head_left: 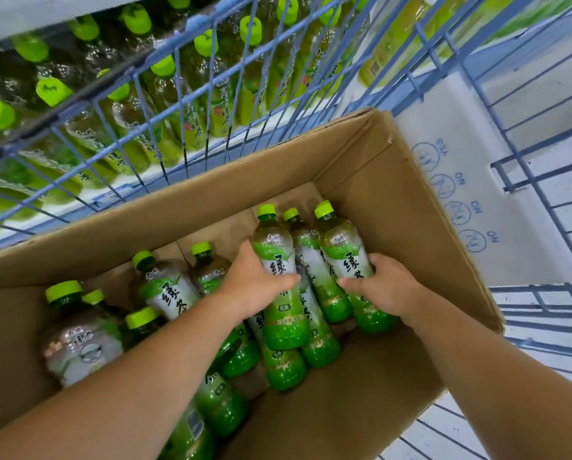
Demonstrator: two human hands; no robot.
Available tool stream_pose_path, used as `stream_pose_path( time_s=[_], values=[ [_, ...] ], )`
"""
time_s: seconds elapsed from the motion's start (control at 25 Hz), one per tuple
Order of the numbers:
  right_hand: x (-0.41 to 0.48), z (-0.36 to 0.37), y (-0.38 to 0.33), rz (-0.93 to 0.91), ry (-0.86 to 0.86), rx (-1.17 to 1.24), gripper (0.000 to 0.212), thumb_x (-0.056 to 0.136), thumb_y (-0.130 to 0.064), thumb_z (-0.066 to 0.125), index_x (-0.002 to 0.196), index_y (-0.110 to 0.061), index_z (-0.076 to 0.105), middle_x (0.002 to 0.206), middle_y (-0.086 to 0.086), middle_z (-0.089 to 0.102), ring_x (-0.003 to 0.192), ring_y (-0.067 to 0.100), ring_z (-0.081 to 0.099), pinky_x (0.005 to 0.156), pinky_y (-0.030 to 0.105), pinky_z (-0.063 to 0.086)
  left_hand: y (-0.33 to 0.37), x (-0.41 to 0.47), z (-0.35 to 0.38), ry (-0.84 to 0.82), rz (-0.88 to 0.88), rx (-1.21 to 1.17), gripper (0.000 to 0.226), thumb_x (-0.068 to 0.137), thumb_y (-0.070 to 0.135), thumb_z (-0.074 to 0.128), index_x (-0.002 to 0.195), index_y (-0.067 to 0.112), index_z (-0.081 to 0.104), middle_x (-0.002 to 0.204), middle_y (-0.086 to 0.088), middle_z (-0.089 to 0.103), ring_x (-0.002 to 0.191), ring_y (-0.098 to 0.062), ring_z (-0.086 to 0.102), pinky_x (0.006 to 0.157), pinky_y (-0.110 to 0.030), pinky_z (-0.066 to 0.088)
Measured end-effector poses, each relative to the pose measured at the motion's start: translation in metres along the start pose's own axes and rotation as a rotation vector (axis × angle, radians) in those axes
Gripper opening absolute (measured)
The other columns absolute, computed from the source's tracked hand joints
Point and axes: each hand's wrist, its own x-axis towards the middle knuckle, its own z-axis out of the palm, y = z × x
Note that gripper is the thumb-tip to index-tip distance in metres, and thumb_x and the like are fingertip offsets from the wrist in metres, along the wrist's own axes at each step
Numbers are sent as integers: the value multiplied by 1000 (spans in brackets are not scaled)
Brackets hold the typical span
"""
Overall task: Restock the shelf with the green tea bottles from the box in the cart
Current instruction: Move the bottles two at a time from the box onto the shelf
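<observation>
- The left hand [254,283] curled round the left bottle [278,250], thumb across its label. The right hand [385,285] wrapped the right bottle [342,250] likewise.
- Both bottles stood slanted in the box's [394,194] far right corner, with a middle bottle [306,247] wedged between them.
- A straight lift, caps first, looked best to me, so the middle bottle wouldn't topple.
- Other bottles [165,287] lay loose to the left.
- The cart [543,160] had a wire side standing between the box and the stocked shelf [278,126], so bottles would have to go over it.
- A white carton [460,154] sat beside the box.
</observation>
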Motion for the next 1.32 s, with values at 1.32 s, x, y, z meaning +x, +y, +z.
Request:
stream_pose_path(
  time_s=[1.32],
  values=[
    [-401,109,-138,-105,182,683,30,75,-33,72,95,-10,68,90,9,70,85,30,68,79,49,55,66,-363,-237,18,196,-121,52,82,21,80,122,34,49,111,5,65,91,-20,70,64,-35,54]
  ],
)
